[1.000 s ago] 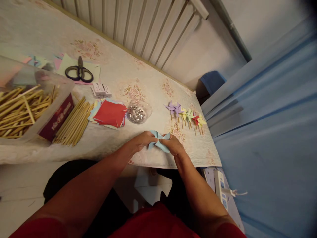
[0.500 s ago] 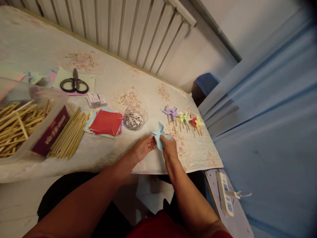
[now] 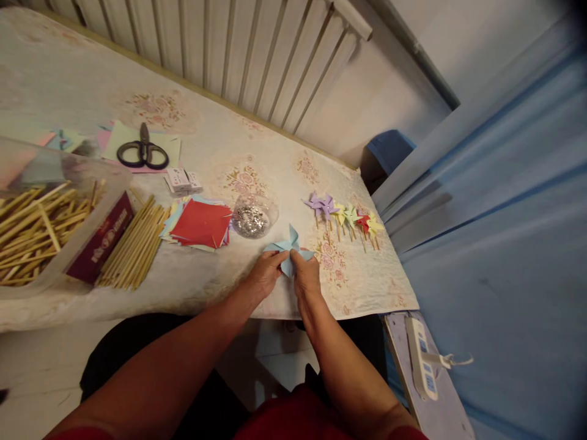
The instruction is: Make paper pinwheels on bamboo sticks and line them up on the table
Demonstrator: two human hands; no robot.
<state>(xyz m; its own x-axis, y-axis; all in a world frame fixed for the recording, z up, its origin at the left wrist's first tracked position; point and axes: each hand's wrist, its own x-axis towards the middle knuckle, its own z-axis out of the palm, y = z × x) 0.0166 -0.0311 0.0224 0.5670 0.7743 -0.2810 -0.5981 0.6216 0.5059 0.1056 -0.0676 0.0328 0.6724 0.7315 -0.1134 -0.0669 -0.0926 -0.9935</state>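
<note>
A light blue paper pinwheel is pinched between both hands near the table's front edge. My left hand is closed on its left lower side, thumb on top. My right hand grips it from the right, its thumb near the centre. The fingers beneath the paper are hidden. Just beyond my left hand sits a clear bowl of small shiny metal pieces. To its left lies a stack of cut paper squares, red on top. Finished pinwheels on sticks, in purple, yellow, green and red, lie to the right.
At the left stand a clear plastic box of sticks and a bundle of sticks. Scissors rest on paper sheets beside small white boxes. A power strip lies lower right, by a blue curtain.
My left hand has closed on the pinwheel, its thumb now on top; before, its fingers were more spread. The pinwheel has turned slightly and moved a little left. The view has shifted slightly.
</note>
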